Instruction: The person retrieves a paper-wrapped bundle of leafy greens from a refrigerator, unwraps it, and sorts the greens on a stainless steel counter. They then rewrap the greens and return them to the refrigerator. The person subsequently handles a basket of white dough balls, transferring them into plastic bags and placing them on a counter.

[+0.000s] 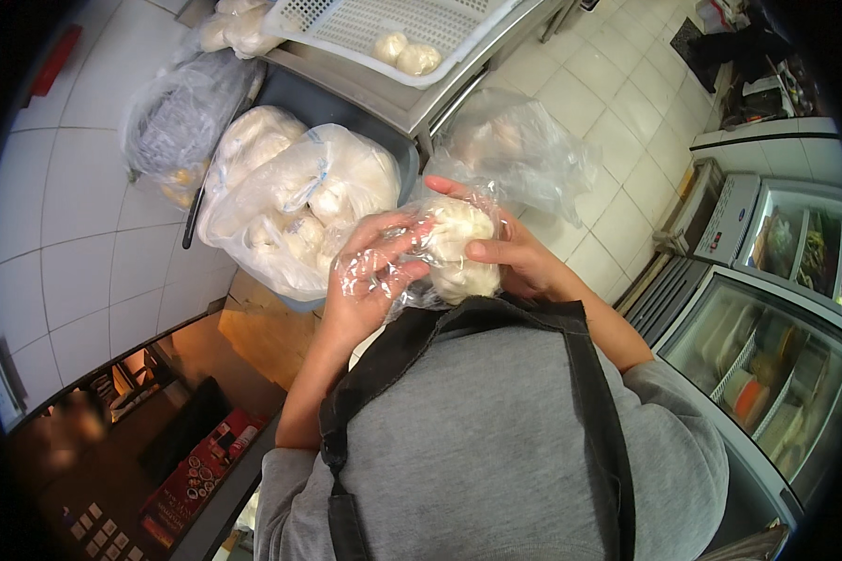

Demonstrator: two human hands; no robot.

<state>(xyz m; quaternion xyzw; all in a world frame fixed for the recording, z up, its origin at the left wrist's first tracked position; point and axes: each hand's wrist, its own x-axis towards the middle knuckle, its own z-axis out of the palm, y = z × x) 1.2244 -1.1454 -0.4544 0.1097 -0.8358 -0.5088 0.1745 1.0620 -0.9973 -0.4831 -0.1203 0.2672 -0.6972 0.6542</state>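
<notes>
Close to my chest, a clear plastic bag [461, 242] holds pale, round, dough-like pieces. My right hand [519, 249] grips its right side, with the thumb across the front. At its left side, my left hand [375, 270] has loose film of the bag over and between its fingers. Just left of my hands, a large translucent bag [309, 203] of similar pale lumps rests on a dark grey tub [323, 102]. Two pale lumps [407, 55] lie in the corner of a white perforated plastic crate [365, 70] farther away. The underside of the held bag is hidden.
The crate stands on a stainless steel table [407, 105]. Beyond my right hand is another clear plastic bag [512, 147]. A bag of crumpled plastic [182, 105] sits by the tiled wall at left, near a black handle [194, 221]. Glass-fronted fridges [758, 372] stand at right.
</notes>
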